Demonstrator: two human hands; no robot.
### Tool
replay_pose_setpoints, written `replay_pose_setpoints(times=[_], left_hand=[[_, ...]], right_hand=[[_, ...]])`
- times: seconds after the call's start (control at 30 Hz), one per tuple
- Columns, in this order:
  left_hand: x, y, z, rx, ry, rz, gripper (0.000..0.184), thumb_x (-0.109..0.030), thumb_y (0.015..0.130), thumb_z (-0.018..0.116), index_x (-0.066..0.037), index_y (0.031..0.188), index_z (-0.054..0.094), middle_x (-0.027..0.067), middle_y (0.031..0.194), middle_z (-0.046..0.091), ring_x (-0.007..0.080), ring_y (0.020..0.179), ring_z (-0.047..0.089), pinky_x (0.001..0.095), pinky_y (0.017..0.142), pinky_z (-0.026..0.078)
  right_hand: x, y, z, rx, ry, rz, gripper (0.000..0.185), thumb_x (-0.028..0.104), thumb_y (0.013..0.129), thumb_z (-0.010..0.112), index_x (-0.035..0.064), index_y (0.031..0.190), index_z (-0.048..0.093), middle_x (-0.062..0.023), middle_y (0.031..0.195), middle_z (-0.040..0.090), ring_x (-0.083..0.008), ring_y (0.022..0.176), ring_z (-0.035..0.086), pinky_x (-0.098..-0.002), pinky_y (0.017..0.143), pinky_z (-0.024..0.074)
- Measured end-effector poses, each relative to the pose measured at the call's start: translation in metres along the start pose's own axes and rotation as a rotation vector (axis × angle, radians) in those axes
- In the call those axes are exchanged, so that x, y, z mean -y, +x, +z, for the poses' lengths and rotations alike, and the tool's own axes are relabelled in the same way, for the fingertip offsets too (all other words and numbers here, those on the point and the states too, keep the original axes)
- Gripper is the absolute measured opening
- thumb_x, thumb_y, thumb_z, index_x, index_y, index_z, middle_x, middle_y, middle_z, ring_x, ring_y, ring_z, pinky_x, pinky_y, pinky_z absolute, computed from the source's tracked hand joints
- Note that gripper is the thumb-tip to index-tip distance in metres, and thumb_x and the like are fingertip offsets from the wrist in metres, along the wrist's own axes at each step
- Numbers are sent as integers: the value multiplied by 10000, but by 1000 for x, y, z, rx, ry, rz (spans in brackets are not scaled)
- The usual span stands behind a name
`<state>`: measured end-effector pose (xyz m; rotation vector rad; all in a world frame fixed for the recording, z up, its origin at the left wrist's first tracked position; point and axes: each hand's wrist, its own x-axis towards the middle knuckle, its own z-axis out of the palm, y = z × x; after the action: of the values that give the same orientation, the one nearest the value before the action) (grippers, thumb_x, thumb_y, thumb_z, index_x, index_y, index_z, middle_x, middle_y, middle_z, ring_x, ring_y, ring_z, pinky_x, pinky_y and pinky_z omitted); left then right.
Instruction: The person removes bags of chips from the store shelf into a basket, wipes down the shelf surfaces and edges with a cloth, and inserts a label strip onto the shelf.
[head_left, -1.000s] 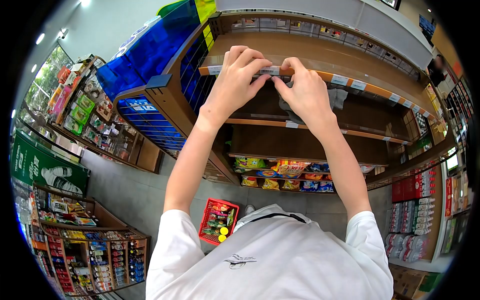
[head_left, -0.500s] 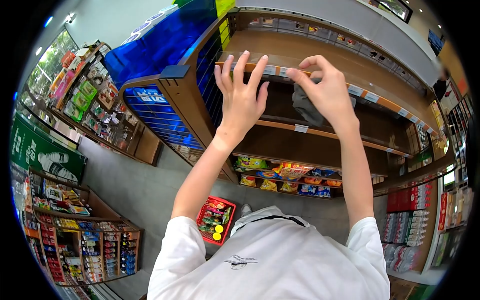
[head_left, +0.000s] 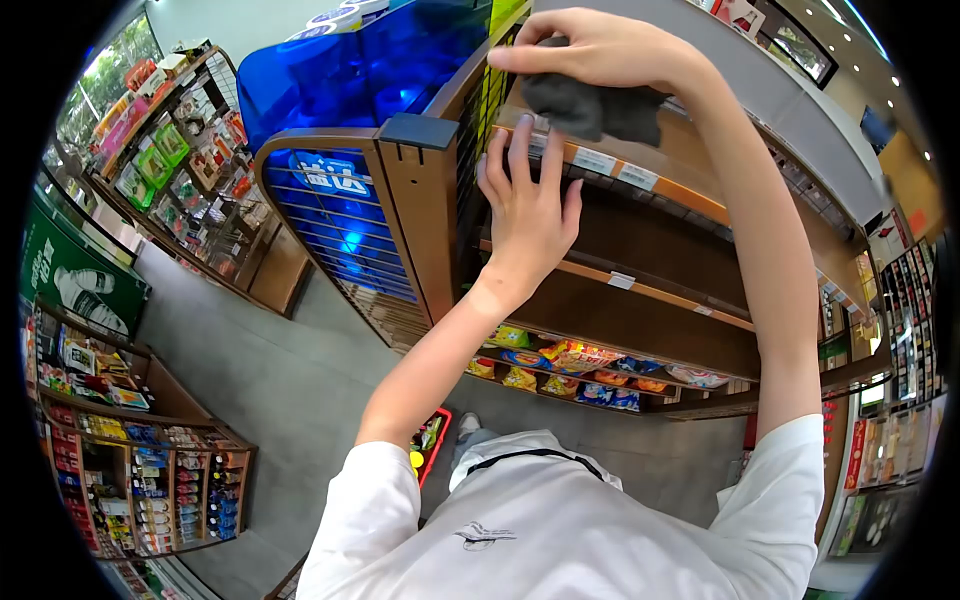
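Note:
My right hand (head_left: 605,48) holds a dark grey cloth (head_left: 585,105) over the left end of the top shelf, close to the wire end panel. The cloth hangs below the fingers and hides part of the shelf board. My left hand (head_left: 528,225) is just below, fingers spread at the shelf's front edge, near the price label strip (head_left: 636,177). Whether its fingertips press on the edge or only hover there, I cannot tell. Below it lie the brown lower shelf boards (head_left: 600,315) of the same rack.
Snack bags (head_left: 580,355) fill the bottom shelves. A brown post (head_left: 418,200) with a blue translucent panel (head_left: 340,80) stands left of my hands. On the floor by my foot is a red basket (head_left: 432,455) of goods. Other stocked racks (head_left: 150,480) stand at left.
My right hand has moved up and to the left with the cloth, to the shelf's left end. My left hand stays at the front edge, still spread. The view has shifted slightly.

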<state>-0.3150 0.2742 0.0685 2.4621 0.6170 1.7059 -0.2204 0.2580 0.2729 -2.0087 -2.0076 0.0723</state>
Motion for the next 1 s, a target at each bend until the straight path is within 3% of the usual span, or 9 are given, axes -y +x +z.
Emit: replay_pose_setpoints(times=[0.1, 0.33, 0.5, 0.63, 0.7, 0.73, 0.83, 0.87, 1.0], left_hand=[[2, -4, 5, -4, 9, -15, 596, -170, 813, 694, -19, 1336, 450, 242, 1383, 332, 454, 1299, 261, 557, 1030, 263], [6, -9, 1, -27, -97, -9, 565, -122, 817, 669, -39, 1333, 452, 251, 1376, 334, 443, 1295, 298, 528, 1010, 278], [9, -11, 7, -166, -262, -62, 555, -50, 794, 684, -15, 1292, 440, 257, 1322, 343, 433, 1207, 373, 481, 992, 335], [10, -9, 5, -198, -274, -45, 521, -6, 777, 690, 3, 1238, 446, 251, 1258, 362, 424, 1145, 420, 454, 963, 393], [11, -9, 4, -175, -252, -45, 509, -16, 782, 683, 7, 1237, 456, 253, 1278, 359, 424, 1150, 422, 463, 965, 393], [10, -8, 3, -174, -253, -43, 509, -16, 782, 683, 7, 1237, 456, 253, 1278, 359, 424, 1150, 422, 463, 965, 393], [7, -6, 0, -143, -166, -28, 538, -38, 789, 676, 5, 1281, 462, 254, 1304, 352, 418, 1165, 417, 463, 978, 383], [5, -5, -2, -118, -143, -28, 571, -51, 793, 672, -1, 1318, 453, 255, 1316, 347, 421, 1173, 408, 467, 986, 376], [-7, 2, -9, -58, -66, -36, 659, -76, 798, 668, -20, 1403, 413, 271, 1310, 337, 436, 1183, 380, 484, 1004, 357]], right_hand=[[3, 15, 11, 82, -101, 76, 543, 500, 754, 696, 88, 1105, 672, -102, 1020, 641, -189, 893, 609, -288, 809, 488], [-20, 33, 16, 247, 108, 157, 479, 281, 696, 708, 90, 1132, 651, -85, 1077, 633, -187, 919, 602, -300, 814, 513], [-36, 33, 29, 193, 54, 24, 465, 301, 755, 768, 77, 1127, 602, -89, 1052, 628, -179, 970, 579, -290, 866, 462], [-36, 27, 38, -115, -80, -192, 410, 313, 751, 809, 52, 992, 605, -87, 968, 628, -198, 874, 573, -319, 762, 470], [-32, 21, 38, -128, -204, -225, 320, 261, 762, 805, 20, 859, 618, -96, 810, 627, -197, 749, 568, -325, 679, 471], [-24, 15, 37, -72, -65, -159, 295, 276, 795, 773, 4, 805, 660, -106, 679, 606, -196, 653, 567, -321, 625, 473], [-28, 13, 44, -79, -89, -147, 335, 338, 828, 728, 10, 892, 712, -105, 670, 630, -191, 610, 575, -313, 612, 483], [-30, 12, 39, -6, -70, -72, 417, 396, 842, 690, 8, 992, 723, -111, 770, 678, -186, 684, 610, -303, 666, 499], [-27, 19, 33, 136, -53, -28, 419, 361, 815, 688, -2, 1022, 715, -116, 855, 698, -188, 788, 648, -301, 747, 516]])
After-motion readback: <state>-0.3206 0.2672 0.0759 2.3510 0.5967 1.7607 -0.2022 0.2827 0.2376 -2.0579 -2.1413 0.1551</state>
